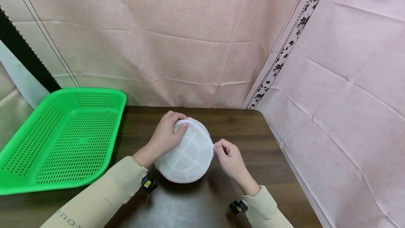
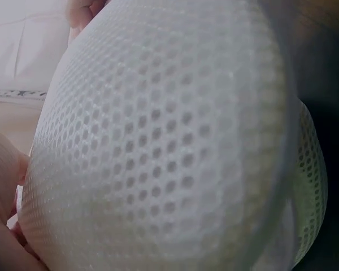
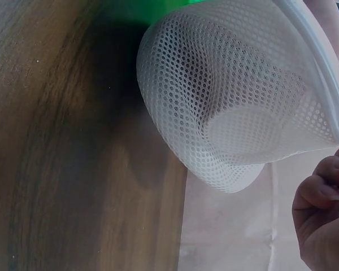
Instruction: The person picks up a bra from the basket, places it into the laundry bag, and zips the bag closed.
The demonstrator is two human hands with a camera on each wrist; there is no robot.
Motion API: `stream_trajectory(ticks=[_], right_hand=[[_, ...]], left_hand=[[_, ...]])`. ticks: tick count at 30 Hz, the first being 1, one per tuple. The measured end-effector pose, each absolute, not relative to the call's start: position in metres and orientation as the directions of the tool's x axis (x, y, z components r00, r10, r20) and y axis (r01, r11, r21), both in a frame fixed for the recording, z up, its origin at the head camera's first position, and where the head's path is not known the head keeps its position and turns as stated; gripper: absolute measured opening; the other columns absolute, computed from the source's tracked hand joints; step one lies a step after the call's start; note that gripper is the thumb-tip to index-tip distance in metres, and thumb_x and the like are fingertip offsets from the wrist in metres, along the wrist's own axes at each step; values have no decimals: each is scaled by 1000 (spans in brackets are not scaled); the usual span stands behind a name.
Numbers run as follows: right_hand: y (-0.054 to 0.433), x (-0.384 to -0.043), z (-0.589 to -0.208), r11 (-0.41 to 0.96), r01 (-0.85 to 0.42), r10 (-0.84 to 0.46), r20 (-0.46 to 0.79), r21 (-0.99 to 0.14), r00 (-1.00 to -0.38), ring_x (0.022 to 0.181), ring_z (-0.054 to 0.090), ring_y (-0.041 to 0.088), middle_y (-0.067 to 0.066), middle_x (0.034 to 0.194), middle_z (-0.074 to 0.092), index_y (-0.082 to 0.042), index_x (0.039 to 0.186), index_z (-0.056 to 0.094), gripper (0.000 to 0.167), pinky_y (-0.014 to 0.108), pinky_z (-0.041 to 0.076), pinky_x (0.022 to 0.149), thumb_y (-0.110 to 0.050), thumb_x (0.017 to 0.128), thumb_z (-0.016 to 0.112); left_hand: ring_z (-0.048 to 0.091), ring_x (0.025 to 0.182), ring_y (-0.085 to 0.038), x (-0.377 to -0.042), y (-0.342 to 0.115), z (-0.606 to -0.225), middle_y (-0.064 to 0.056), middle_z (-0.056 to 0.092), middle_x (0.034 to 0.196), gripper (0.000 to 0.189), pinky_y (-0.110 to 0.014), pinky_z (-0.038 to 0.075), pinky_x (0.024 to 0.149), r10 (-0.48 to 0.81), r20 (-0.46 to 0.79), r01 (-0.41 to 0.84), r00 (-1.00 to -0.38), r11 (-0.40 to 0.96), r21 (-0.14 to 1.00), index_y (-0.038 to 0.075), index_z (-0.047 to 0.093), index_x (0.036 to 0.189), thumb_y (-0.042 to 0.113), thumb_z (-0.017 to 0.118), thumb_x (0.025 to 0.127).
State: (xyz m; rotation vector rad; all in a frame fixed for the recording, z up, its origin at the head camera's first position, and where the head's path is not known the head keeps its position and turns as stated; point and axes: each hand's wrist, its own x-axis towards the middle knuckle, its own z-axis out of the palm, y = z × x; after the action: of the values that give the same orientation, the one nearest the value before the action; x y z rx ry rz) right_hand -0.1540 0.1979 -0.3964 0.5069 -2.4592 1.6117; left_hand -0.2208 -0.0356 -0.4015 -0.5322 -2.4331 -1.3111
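Beige sleeves closest: left sleeve (image 1: 101,192) with lettering at 7 o'clock, right sleeve (image 1: 265,208) at 5, small black unit (image 1: 148,184) at each cuff. White mesh bag (image 1: 186,157) just off centre, between 6 and 7 o'clock, over wood-grain desk (image 1: 253,129); can't tell if it touches. Left hand (image 1: 166,133): grip closed on the bag's rim at about its 11 o'clock, thumb on the near face. Right hand (image 1: 231,159): grip pinching the bag's edge at its 3 o'clock, fingers curled; exact bit held too small to tell. Right wrist view: bag wall dented, round paler patch. Green basket (image 1: 82,140), perforated, between 8 and 9 o'clock, well apart from the bag. Pale pink curtain (image 1: 190,59) at 12 o'clock, floral border strip (image 1: 291,41) toward 1 to 2, more pink cloth (image 1: 348,115) at 3.
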Motion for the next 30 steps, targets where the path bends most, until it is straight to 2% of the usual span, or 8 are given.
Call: stream_trajectory(ticks=[3, 5, 10, 16, 23, 26, 30], right_hand=[[198, -155, -397, 371, -351, -183, 303, -859, -935, 55, 41, 11, -1, 60, 45, -9, 72, 56, 29, 26, 35, 49, 1, 98, 49], [198, -155, -397, 380, -341, -181, 293, -860, -939, 54, 41, 12, -1, 60, 45, -5, 72, 57, 27, 26, 35, 49, 0, 98, 49], [199, -154, -397, 389, -325, -185, 273, -862, -944, 53, 41, 11, 0, 59, 45, 4, 76, 58, 24, 25, 35, 48, -2, 99, 50], [198, -153, -396, 392, -339, -216, 273, -855, -937, 53, 42, 10, -2, 59, 44, 1, 76, 58, 24, 25, 36, 48, -3, 99, 52], [195, -153, -395, 401, -371, -247, 291, -837, -924, 53, 41, 9, -5, 59, 44, -11, 72, 55, 28, 25, 36, 48, -1, 98, 53], [195, -152, -395, 405, -376, -247, 296, -833, -923, 53, 42, 9, -5, 59, 44, -10, 71, 56, 28, 25, 36, 49, -1, 97, 53], [195, -152, -396, 404, -376, -250, 295, -834, -922, 54, 43, 10, -4, 60, 45, -2, 74, 57, 25, 25, 37, 49, -4, 98, 53]], left_hand=[[48, 104, -19, -221, -33, -401, -1, 53, 110, 24, -41, 40, 89, 199, 481, 504, -854, 548, 668, 14, 64, 112, 24, 64, 91], [46, 105, -20, -221, -31, -399, -2, 53, 112, 28, -41, 37, 90, 233, 498, 530, -836, 580, 619, 14, 63, 115, 25, 65, 90], [45, 108, -24, -217, -20, -389, -5, 52, 118, 36, -45, 32, 94, 384, 513, 625, -768, 627, 466, 13, 63, 119, 30, 67, 88], [44, 117, -23, -212, -8, -382, -2, 54, 123, 42, -48, 27, 102, 577, 413, 705, -705, 634, 317, 18, 62, 123, 43, 64, 89], [45, 116, -23, -210, -3, -386, 1, 57, 118, 37, -48, 26, 102, 637, 364, 733, -680, 606, 308, 20, 65, 118, 41, 68, 88], [46, 112, -21, -211, -4, -389, 2, 56, 113, 33, -47, 27, 101, 642, 386, 748, -663, 591, 302, 22, 66, 115, 39, 68, 87], [47, 102, -18, -210, -3, -393, 5, 54, 103, 24, -45, 28, 100, 659, 425, 784, -620, 545, 298, 22, 69, 108, 33, 69, 88]])
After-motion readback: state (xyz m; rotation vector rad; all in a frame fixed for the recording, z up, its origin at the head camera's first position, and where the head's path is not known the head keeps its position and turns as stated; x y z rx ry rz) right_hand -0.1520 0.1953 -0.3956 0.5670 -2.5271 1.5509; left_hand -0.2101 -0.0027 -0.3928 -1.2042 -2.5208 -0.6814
